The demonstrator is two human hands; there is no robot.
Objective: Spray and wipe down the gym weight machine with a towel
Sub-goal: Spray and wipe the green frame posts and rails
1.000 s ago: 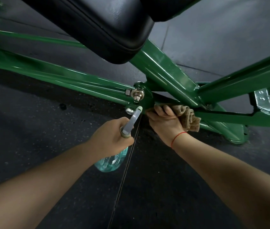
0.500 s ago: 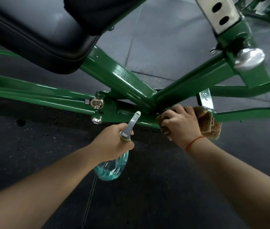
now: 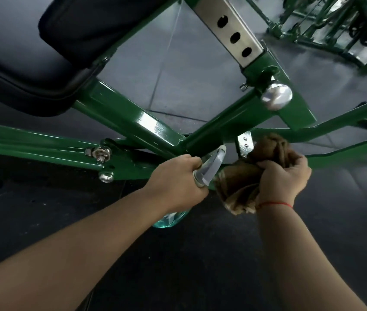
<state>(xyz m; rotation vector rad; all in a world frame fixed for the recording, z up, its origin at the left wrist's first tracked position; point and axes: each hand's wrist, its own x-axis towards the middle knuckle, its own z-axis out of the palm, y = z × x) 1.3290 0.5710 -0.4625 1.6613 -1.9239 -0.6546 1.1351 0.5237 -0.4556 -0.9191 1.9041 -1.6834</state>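
left hand [image 3: 178, 180] curled tight round the neck of a clear teal-tinted plastic spray bottle [image 3: 169, 218], its grey nozzle pointing up at the glossy green painted steel machine frame [image 3: 146, 124]. right hand [image 3: 283, 178] clenched on a bunched brown cloth towel [image 3: 238, 182], held against the lower green bar just beside the nozzle. thin red string [image 3: 276, 204] on that wrist. above: black padded vinyl cushion [image 3: 32, 63], brushed steel bar with three oval holes [image 3: 232, 34], rounded chrome knob [image 3: 275, 97]. dark rubber floor [image 3: 200, 254] beneath.

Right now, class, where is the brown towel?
In the head view, the brown towel is right of centre, bunched in the right hand by the green frame, just right of the spray bottle.
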